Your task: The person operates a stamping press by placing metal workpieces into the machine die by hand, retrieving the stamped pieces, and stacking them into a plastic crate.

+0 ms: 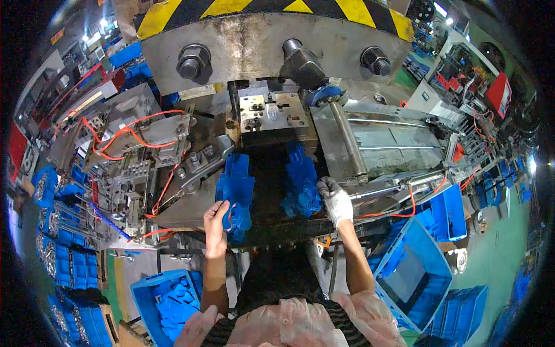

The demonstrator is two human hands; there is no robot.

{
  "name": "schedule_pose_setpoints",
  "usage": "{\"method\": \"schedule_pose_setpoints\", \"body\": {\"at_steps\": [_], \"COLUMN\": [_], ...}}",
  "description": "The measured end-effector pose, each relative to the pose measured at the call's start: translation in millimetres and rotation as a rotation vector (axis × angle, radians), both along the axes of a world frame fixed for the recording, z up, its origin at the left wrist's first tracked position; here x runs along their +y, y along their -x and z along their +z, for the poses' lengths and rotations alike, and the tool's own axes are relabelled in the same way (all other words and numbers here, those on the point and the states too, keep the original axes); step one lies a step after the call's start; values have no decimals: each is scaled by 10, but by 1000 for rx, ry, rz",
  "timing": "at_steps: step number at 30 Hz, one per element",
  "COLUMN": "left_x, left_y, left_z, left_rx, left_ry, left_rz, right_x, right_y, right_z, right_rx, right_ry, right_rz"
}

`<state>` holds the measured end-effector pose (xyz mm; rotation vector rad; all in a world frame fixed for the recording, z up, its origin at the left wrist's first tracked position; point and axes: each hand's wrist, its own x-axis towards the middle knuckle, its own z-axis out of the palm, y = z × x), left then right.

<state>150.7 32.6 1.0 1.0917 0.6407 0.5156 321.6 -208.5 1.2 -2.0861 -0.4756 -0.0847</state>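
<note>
My left hand (217, 224), bare, is closed in a pinch on a small blue flat piece (229, 217) at the near edge of the left pile of blue flat pieces (236, 179). A second pile of blue flat pieces (302, 182) lies to its right on the dark bench. Beside that pile's right edge is my right hand (337, 202), in a white glove with darkened fingertips. Its fingers are curled closed, and what they hold, if anything, is hidden. Beyond both piles sits a metal die block (274, 113) with small raised parts on top.
A thick steel press beam (243, 55) with large bolts and black-yellow stripes spans overhead. Fixtures with orange hoses (133, 134) stand left; a flat metal slide with rods (393, 139) stands right. Below are a blue bin of blue pieces (176, 303) and another blue bin (413, 272).
</note>
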Motion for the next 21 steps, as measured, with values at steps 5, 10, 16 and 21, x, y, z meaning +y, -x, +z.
{"method": "schedule_pose_setpoints", "body": {"at_steps": [5,10,16,21], "left_x": [-197,-577,31,321], "left_y": [-69,-418,38,322], "left_z": [94,199,145,-257], "left_rx": [-157,-108,344,535], "left_ry": [36,-351,-1304,-1214], "left_rz": [57,114,229,117], "right_x": [-155,832,1046,1501], "right_y": [399,518,-554,-797], "right_z": [78,-341,172,173], "right_rx": [193,381,86,572], "right_ry": [55,-548,-118,-336], "right_rz": [166,344,423,217]}}
